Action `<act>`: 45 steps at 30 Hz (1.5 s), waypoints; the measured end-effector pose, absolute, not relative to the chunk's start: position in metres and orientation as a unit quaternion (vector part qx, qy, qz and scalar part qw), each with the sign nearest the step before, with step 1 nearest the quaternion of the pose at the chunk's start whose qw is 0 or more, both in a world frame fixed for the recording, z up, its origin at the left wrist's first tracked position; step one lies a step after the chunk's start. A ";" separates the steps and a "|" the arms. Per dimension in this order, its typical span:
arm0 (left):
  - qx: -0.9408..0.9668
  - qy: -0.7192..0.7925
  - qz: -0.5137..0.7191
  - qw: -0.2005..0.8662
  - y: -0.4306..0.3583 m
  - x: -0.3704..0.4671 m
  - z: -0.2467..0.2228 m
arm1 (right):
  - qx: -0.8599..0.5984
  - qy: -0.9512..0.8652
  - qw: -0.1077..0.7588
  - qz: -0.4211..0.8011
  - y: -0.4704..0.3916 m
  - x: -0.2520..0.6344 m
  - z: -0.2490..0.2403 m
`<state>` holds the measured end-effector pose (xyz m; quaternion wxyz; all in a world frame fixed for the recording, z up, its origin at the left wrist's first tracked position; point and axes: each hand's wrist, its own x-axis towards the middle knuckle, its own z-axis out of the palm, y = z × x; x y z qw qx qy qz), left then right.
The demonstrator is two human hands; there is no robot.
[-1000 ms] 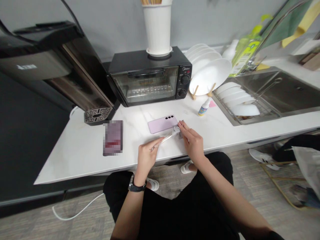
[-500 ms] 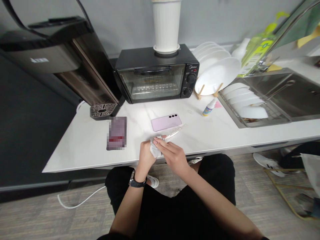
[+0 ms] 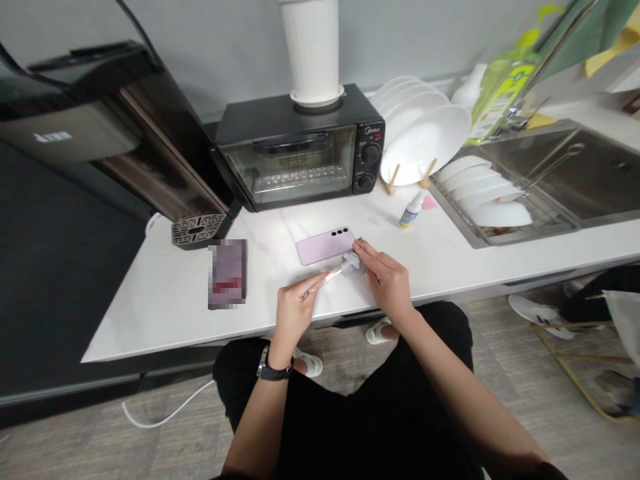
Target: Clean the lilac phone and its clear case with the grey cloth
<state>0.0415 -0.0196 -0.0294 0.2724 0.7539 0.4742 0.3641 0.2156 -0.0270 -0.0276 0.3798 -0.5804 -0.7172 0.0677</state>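
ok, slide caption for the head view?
Left hand holding a thin object, right hand a white wipe, beside a lilac phone on the counter.

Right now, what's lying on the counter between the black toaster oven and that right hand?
The lilac phone: in the head view it lies flat on the white counter, in front of the toaster oven, one end near the right hand.
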 end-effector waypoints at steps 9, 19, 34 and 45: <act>0.753 0.492 0.358 0.252 -0.017 0.035 -0.036 | -0.555 -0.725 0.395 0.105 -0.046 0.170 -0.029; 0.774 0.472 0.342 0.249 -0.020 0.031 -0.028 | -0.472 -0.799 0.355 0.115 -0.054 0.147 -0.034; 0.761 0.478 0.348 0.268 -0.020 0.042 -0.033 | -0.591 -0.690 0.413 0.066 -0.031 0.210 -0.028; 0.771 0.494 0.332 0.228 -0.019 0.035 -0.033 | -0.523 -0.765 0.357 0.115 -0.061 0.147 -0.030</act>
